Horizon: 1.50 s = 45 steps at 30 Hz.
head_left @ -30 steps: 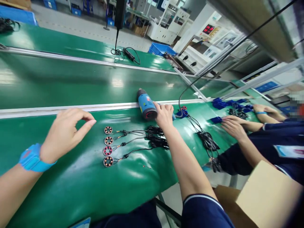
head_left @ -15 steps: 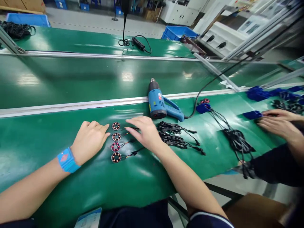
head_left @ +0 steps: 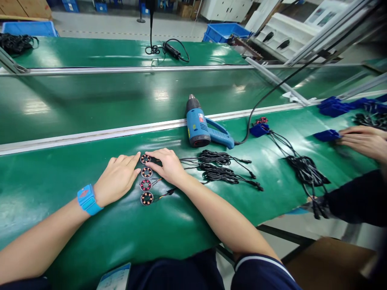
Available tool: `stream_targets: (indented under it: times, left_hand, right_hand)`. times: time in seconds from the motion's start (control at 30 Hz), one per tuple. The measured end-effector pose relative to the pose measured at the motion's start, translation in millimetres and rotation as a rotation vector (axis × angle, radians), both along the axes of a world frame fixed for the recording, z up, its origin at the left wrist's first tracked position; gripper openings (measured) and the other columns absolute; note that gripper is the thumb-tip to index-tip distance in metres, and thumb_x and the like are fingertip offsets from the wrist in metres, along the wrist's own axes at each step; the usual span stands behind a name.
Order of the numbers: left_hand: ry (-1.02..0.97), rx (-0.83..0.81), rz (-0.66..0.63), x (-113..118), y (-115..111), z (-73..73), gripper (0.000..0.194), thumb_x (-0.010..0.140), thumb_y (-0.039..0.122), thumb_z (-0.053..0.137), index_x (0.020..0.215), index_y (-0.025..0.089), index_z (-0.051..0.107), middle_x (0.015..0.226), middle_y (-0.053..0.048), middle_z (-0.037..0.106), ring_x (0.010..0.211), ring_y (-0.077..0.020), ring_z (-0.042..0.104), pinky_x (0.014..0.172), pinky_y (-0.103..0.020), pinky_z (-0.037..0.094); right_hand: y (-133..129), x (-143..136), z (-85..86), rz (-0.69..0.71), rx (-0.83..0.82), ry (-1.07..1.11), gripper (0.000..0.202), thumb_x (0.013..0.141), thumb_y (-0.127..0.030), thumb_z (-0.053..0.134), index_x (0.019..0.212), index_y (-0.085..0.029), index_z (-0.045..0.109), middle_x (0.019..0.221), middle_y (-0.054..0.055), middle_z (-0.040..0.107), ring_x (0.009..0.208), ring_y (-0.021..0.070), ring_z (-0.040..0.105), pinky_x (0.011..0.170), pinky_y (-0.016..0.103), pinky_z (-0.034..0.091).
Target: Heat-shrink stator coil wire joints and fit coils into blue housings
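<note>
Our work has shifted from the heat gun (head_left: 198,127) to the twelve-o'clock coil (head_left: 145,159), right hand (head_left: 169,167) half-open around it, grip unclear, left hand (head_left: 116,181) loosely spread, empty, at nine o'clock.

A factory workshop: green-topped workbench (head_left: 121,237), corded heat gun (head_left: 197,122), wired coils (head_left: 143,198), blue plastic crates (head_left: 215,37).

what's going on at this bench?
A person's right hand has finger and thumb at the top coil ring of a column of four; whether it grips is unclear. The left hand is just left of it, finger and thumb apart. A blue heat gun lies unheld beyond. Far right, a co-worker's hand is at a blue piece.
</note>
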State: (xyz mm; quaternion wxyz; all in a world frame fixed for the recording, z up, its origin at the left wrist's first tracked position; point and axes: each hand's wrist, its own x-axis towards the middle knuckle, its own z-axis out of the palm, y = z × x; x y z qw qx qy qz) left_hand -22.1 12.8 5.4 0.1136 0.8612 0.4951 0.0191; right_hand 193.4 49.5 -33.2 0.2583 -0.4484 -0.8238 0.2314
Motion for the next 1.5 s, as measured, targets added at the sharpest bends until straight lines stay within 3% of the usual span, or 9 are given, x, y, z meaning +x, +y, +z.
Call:
stream_targets:
  times: [0.3, 0.47, 0.57, 0.67, 0.73, 0.87, 0.97, 1.07, 1.5]
  left_hand:
    - [0.125, 0.150, -0.067, 5.5, -0.6, -0.9, 0.053, 0.102, 0.024, 0.028, 0.149, 0.004, 0.044, 0.137, -0.017, 0.060, 0.111, -0.0330, 0.055, 0.083, -0.045, 0.043]
    - [0.198, 0.200, -0.101, 2.6, 2.5, -3.5, 0.055, 0.100, 0.021, 0.025, 0.147, 0.000, 0.046, 0.126, -0.020, 0.064, 0.105, -0.0371, 0.057, 0.078, -0.048, 0.042]
    - [0.141, 0.168, -0.047, -7.7, 10.0, 5.9, 0.060, 0.103, 0.029, 0.023, 0.154, 0.000, 0.030, 0.130, -0.021, 0.062, 0.107, -0.0367, 0.059, 0.079, -0.048, 0.044]
    - [0.125, 0.203, 0.131, -23.9, 21.8, 21.7, 0.066, 0.104, 0.036, 0.022, 0.158, 0.000, 0.013, 0.139, -0.022, 0.057, 0.114, -0.0395, 0.056, 0.085, -0.051, 0.044]
    - [0.151, 0.232, 0.246, -36.8, 30.8, 28.6, 0.066, 0.105, 0.039, 0.023, 0.158, 0.001, 0.014, 0.142, -0.023, 0.053, 0.121, -0.0412, 0.052, 0.092, -0.052, 0.044]
    - [0.295, 0.160, 0.329, -60.8, 45.0, 25.2, 0.060, 0.105, 0.040, 0.024, 0.149, 0.000, 0.035, 0.139, -0.027, 0.053, 0.124, -0.0431, 0.052, 0.098, -0.056, 0.042]
    - [0.378, 0.096, 0.281, -70.1, 49.4, 16.5, 0.056, 0.104, 0.041, 0.029, 0.141, 0.003, 0.047, 0.135, -0.026, 0.057, 0.120, -0.0422, 0.055, 0.097, -0.055, 0.043]
    - [0.395, 0.113, 0.260, -71.4, 49.5, 12.3, 0.055, 0.104, 0.040, 0.033, 0.143, 0.004, 0.046, 0.134, -0.027, 0.057, 0.120, -0.0421, 0.056, 0.097, -0.054, 0.043]
    - [0.423, 0.156, 0.213, -73.3, 48.0, 9.7, 0.056, 0.104, 0.041, 0.030, 0.145, 0.005, 0.044, 0.135, -0.026, 0.058, 0.118, -0.0409, 0.057, 0.095, -0.053, 0.042]
  right_hand:
    - [-1.0, -4.0, 4.1, -0.016, -0.016, -0.072, 0.034, 0.094, -0.036, 0.076, 0.124, -0.022, 0.069, 0.116, 0.004, 0.071, 0.108, 0.0222, 0.062, 0.092, 0.035, 0.042]
    - [4.3, -3.0, 9.0, 0.024, -0.048, -0.060, 0.030, 0.098, -0.033, 0.071, 0.126, -0.023, 0.068, 0.122, 0.003, 0.070, 0.115, 0.0205, 0.062, 0.101, 0.035, 0.044]
    - [-0.4, 21.3, 31.4, 0.030, -0.011, 0.133, 0.028, 0.105, -0.027, 0.058, 0.132, -0.026, 0.064, 0.134, 0.000, 0.063, 0.125, 0.0177, 0.058, 0.110, 0.036, 0.043]
    - [-16.3, 69.2, 57.6, -0.150, 0.067, 0.316, 0.028, 0.108, -0.033, 0.048, 0.130, -0.026, 0.065, 0.129, 0.000, 0.066, 0.121, 0.0186, 0.061, 0.108, 0.037, 0.047]
    - [-28.2, 107.3, 63.8, -0.287, 0.103, 0.319, 0.027, 0.106, -0.038, 0.052, 0.121, -0.025, 0.069, 0.119, 0.002, 0.070, 0.114, 0.0206, 0.065, 0.105, 0.038, 0.049]
    - [-44.9, 167.9, 40.8, -0.489, 0.183, 0.046, 0.035, 0.102, -0.050, 0.053, 0.119, -0.024, 0.070, 0.115, 0.006, 0.072, 0.107, 0.0261, 0.067, 0.098, 0.043, 0.052]
    - [-50.0, 185.6, 16.9, -0.511, 0.222, -0.093, 0.040, 0.102, -0.053, 0.049, 0.120, -0.023, 0.069, 0.117, 0.008, 0.071, 0.109, 0.0287, 0.065, 0.099, 0.046, 0.050]
    - [-50.0, 186.7, 6.3, -0.474, 0.231, -0.165, 0.042, 0.102, -0.053, 0.047, 0.123, -0.022, 0.066, 0.122, 0.010, 0.068, 0.115, 0.0289, 0.062, 0.104, 0.047, 0.046]
    - [-50.0, 182.1, -4.2, -0.444, 0.176, -0.401, 0.053, 0.104, -0.055, 0.039, 0.144, -0.023, 0.050, 0.147, 0.010, 0.051, 0.139, 0.0312, 0.042, 0.115, 0.055, 0.032]
